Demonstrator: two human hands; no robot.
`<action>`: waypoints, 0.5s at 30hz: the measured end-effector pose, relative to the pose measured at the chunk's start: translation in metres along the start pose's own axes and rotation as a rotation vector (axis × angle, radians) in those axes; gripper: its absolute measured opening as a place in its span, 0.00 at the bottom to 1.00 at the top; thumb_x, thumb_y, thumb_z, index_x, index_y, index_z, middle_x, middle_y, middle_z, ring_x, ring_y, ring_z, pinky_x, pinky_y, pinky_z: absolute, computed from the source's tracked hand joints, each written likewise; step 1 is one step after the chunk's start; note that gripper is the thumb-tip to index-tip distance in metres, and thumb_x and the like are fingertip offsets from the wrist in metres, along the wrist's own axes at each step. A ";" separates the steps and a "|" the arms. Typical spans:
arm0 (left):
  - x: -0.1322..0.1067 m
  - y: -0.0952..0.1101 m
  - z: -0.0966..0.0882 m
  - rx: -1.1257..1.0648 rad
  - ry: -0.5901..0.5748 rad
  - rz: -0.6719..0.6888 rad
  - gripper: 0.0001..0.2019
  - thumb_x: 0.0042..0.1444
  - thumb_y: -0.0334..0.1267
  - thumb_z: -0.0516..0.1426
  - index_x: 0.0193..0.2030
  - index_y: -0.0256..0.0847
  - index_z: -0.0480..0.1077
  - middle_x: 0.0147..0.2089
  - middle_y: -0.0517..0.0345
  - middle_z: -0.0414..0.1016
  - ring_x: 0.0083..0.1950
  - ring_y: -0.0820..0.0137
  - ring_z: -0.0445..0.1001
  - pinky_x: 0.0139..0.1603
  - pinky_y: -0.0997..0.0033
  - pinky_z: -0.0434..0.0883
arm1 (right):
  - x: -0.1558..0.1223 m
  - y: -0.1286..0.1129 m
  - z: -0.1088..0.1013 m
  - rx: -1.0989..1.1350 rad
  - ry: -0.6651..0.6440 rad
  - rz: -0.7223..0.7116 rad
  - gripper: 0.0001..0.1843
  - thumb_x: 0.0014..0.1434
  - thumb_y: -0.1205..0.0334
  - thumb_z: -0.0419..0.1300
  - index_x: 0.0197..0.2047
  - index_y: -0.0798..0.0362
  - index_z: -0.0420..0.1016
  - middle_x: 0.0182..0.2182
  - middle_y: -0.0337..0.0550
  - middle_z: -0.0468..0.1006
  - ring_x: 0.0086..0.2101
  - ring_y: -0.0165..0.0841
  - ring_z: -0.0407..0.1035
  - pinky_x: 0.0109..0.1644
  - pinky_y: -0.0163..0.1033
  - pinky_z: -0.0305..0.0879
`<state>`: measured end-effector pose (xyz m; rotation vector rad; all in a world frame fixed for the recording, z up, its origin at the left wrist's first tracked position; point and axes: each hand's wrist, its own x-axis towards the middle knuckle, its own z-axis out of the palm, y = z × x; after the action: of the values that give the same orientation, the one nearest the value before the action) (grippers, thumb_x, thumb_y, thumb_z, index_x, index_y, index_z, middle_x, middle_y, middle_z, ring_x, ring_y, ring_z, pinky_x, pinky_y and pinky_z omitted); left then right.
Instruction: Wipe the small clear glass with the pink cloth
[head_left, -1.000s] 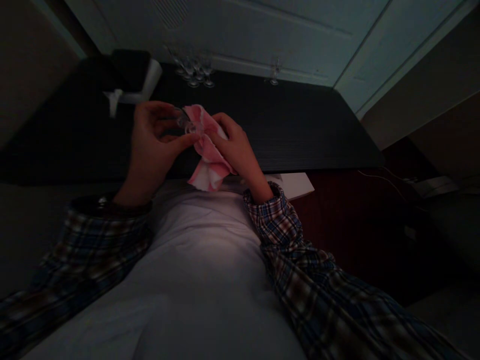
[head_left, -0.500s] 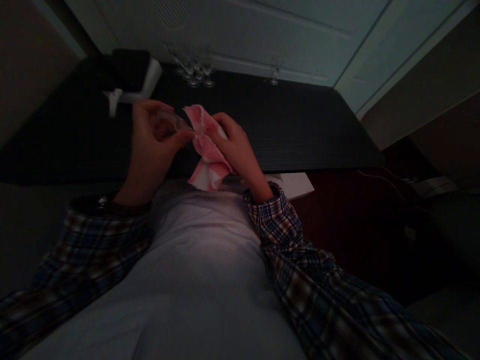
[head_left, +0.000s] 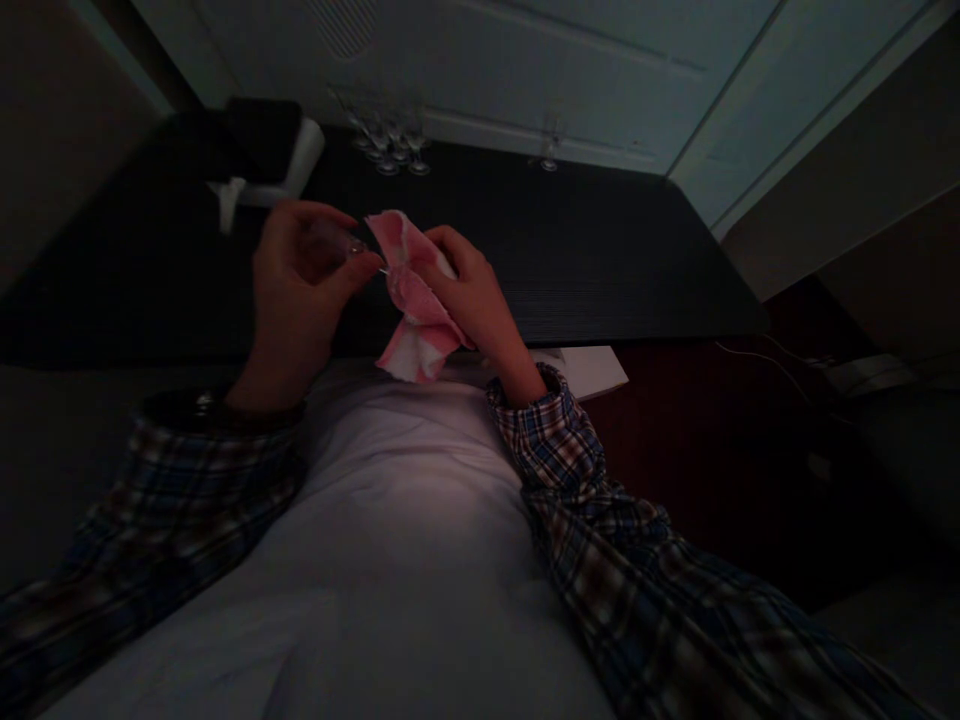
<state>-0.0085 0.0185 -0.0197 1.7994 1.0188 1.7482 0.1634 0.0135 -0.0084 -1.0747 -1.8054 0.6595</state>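
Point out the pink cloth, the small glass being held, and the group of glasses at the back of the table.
pink cloth (head_left: pixel 417 318), head view, middle of its hanging fold.
small glass (head_left: pixel 343 243), head view, its clear body in the left hand.
group of glasses (head_left: pixel 390 150), head view, centre of the cluster.

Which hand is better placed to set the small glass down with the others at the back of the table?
Left, probably. The left hand already has the small glass in its grip, while the right hand is full of pink cloth. The cluster of glasses also stands nearer the left side of the table.
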 end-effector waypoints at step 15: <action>0.001 -0.003 0.000 -0.121 0.022 0.003 0.27 0.39 0.36 0.69 0.48 0.39 0.69 0.38 0.59 0.71 0.39 0.72 0.73 0.46 0.62 0.74 | -0.001 -0.001 0.000 0.047 0.010 -0.018 0.09 0.62 0.55 0.51 0.38 0.50 0.67 0.37 0.35 0.74 0.40 0.31 0.69 0.46 0.35 0.67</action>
<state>-0.0088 0.0214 -0.0209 1.7117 0.8983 1.7949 0.1629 0.0123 -0.0082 -1.0276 -1.7809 0.6807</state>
